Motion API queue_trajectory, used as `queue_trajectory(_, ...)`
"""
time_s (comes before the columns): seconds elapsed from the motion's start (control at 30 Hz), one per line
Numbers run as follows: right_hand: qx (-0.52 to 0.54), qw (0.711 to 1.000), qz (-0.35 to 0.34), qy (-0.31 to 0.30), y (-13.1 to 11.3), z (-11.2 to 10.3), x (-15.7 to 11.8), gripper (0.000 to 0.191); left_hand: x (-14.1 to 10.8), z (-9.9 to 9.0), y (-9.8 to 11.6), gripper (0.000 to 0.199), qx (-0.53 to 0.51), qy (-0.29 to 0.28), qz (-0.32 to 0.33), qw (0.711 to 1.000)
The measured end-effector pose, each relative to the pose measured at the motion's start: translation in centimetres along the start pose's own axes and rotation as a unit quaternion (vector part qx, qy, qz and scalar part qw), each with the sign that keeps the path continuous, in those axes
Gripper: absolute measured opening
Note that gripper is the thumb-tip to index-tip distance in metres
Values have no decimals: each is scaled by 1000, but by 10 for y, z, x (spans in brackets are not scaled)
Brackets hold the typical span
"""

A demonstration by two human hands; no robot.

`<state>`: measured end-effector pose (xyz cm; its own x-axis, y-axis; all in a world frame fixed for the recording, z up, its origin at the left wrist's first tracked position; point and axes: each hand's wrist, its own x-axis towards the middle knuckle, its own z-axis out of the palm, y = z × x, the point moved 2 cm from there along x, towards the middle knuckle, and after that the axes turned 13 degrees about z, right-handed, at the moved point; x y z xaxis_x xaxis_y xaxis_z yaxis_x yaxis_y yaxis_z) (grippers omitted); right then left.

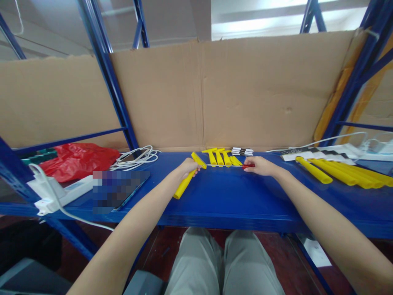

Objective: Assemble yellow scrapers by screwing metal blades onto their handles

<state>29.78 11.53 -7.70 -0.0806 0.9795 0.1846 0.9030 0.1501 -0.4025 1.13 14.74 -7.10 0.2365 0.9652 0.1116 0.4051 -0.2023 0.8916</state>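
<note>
Left grip (188, 166): was wrapped round a yellow T-shaped piece (185, 185) over the blue tabletop (233, 196).
Right grip (256, 166): pinched a red-handled screwdriver (247, 166) — shaft (225, 165) toward the piece's crossbar (198, 160).
Behind: similar yellow pieces (219, 157) lay side by side.

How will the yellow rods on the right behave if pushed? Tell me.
The yellow rods look rounded, so they may roll sideways. Their straight shape suggests they are fairly stiff. Their smooth sheen hints at a slightly slippery surface.
</note>
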Motion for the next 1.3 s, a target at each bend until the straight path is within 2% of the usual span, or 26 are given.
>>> queue_trajectory(0.47,27,999,-15,-14,-1,2,1,12,1,-1,-2,24,-5,-8,-5,1000)
queue_trajectory(0.93,8,1000,-14,-13,-2,2,1,12,3,0,-7,21,-31,-12,-1,999)
queue_trajectory(1.3,-7,1000,-14,17,-7,2,1,7,7,-1,-12,17,-14,-11,7,1000)
